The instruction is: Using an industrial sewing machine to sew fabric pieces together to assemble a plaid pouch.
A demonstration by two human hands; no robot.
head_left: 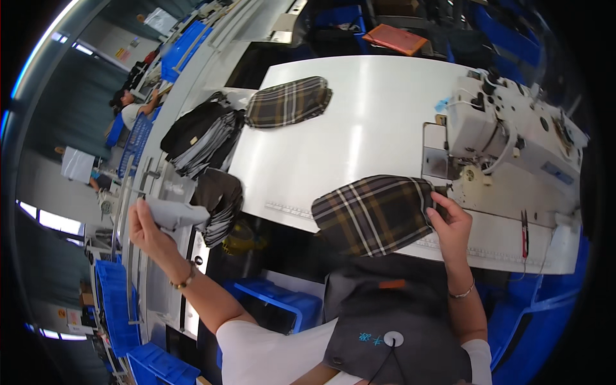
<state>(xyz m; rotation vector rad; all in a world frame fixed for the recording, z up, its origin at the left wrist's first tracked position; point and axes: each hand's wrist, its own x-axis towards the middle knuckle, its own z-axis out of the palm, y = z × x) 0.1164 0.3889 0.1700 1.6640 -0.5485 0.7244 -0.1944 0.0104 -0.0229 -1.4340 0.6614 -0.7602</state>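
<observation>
My left hand (pixel 151 232) is stretched out to the left, its fingers closed on a grey fabric piece (pixel 176 213). That piece reaches toward a stack of dark fabric pieces (pixel 217 192) at the table's left edge. On the right, my right hand (pixel 452 221) pinches the right end of a plaid fabric piece (pixel 377 215) in dark brown and white, which lies over the table's near edge. A second plaid fabric piece (pixel 289 102) rests at the far left of the white table (pixel 372 122).
A white sewing machine (pixel 500 122) stands at the table's right. Red-handled snips (pixel 525 234) lie near it. A pile of black and grey fabric pieces (pixel 204 138) sits on the left. Blue bins (pixel 276 298) stand below the table. Another person (pixel 131 109) sits far left.
</observation>
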